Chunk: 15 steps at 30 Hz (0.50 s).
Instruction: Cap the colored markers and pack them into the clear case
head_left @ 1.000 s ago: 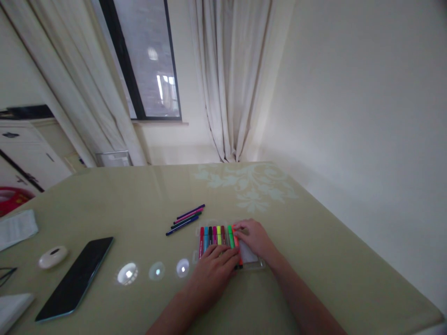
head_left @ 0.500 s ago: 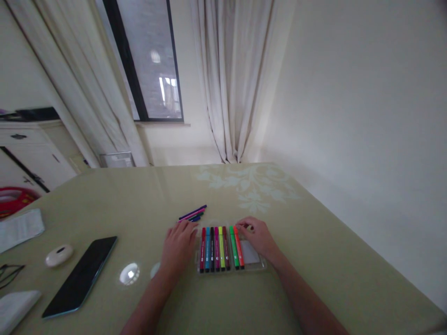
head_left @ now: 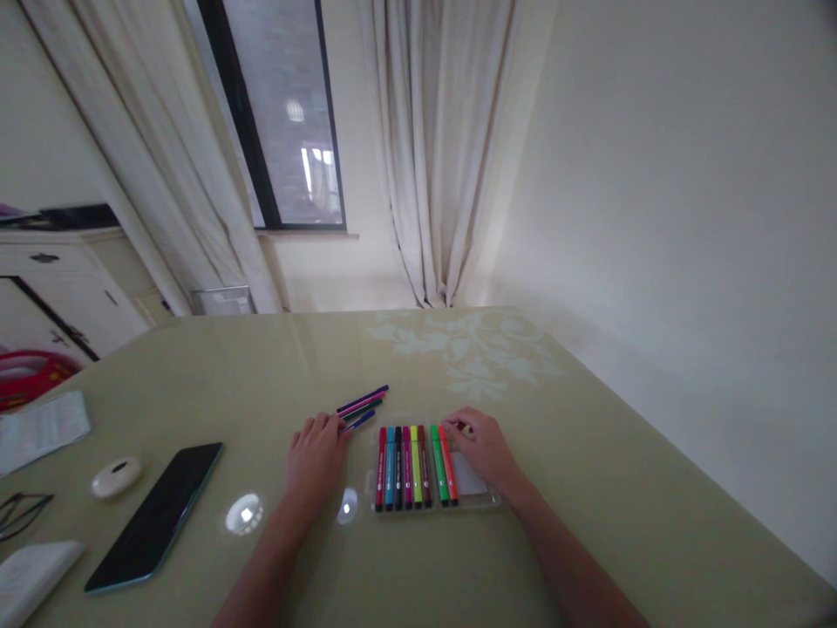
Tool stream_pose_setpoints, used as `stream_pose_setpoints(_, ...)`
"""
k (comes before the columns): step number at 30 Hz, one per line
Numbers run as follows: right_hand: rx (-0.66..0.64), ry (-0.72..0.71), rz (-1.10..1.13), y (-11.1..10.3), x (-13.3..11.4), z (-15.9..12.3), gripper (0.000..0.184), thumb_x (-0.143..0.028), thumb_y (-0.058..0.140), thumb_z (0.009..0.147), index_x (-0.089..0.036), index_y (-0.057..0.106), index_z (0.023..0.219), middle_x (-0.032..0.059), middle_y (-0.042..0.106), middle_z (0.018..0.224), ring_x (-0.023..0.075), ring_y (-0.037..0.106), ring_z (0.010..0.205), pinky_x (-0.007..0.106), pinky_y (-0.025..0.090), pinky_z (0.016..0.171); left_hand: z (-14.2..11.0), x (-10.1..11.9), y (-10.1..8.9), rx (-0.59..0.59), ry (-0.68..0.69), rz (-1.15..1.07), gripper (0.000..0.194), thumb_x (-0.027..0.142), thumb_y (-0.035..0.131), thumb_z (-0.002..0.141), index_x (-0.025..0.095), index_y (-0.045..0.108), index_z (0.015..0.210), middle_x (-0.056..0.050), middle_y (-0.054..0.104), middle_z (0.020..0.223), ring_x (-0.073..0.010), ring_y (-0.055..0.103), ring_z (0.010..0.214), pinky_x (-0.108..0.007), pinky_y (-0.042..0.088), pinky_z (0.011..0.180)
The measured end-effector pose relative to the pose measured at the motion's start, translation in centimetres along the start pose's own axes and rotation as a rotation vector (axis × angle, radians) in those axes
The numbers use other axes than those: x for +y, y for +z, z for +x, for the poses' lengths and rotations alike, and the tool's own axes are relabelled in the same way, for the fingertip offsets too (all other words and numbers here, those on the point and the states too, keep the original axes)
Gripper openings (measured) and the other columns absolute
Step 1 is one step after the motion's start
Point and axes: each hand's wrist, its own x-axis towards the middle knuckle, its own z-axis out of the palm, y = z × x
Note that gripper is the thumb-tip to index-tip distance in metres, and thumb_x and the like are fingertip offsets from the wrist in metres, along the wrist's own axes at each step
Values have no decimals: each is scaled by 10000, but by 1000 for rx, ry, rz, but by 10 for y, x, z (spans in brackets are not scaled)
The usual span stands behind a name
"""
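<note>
A clear plastic marker case lies on the table in front of me with several coloured markers in a row inside. My right hand rests on the case's right part, fingers curled at the top of the orange marker. My left hand lies on the table left of the case, its fingertips touching the near ends of several loose pens, a blue one closest. I cannot make out whether the fingers pinch a pen.
A dark tablet lies at the left, with a white oval object, glasses and papers beyond it. The green tablecloth ends at a wall on the right. Curtains and a window are behind.
My left hand left the markers in the case, moved left and up to the loose pens, then drew back slightly. The right hand stayed on the case.
</note>
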Motion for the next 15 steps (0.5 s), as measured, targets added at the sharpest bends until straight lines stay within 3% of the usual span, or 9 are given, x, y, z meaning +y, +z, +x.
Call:
stream_pose_setpoints(4,-13,-46,51,5,-14,-3,233,-376,627,942,-222,781,860,65,740,847,207,653,789,334,491,780,-4,20,0,96,30,-359,248,359,445,1019,198,632,1048,-89,711,1057,-273,647,996,-429,502,902)
stream_pose_setpoints(7,-65,0,244,12,-26,-8,265,-448,627,955,-230,774,985,59,761,927,202,673,820,318,511,769,-17,49,0,53,102,-613,271,422,452,1026,224,636,1049,-62,725,1022,-238,676,925,-380,537,834)
stream_pose_setpoints(11,-95,73,544,19,-33,-12,305,-501,656,927,-206,732,908,31,728,817,187,670,758,297,521,717,-38,79,5,25,210,-667,215,397,505,1014,251,651,1072,-55,733,1006,-238,680,930,-383,550,837)
stream_pose_setpoints(15,-28,103,651,21,-35,-11,305,-500,705,879,-200,682,825,7,677,753,166,634,714,278,499,685,-45,84,14,5,324,-644,183,336,523,1021,255,636,1140,-57,730,1046,-215,689,927,-351,567,825)
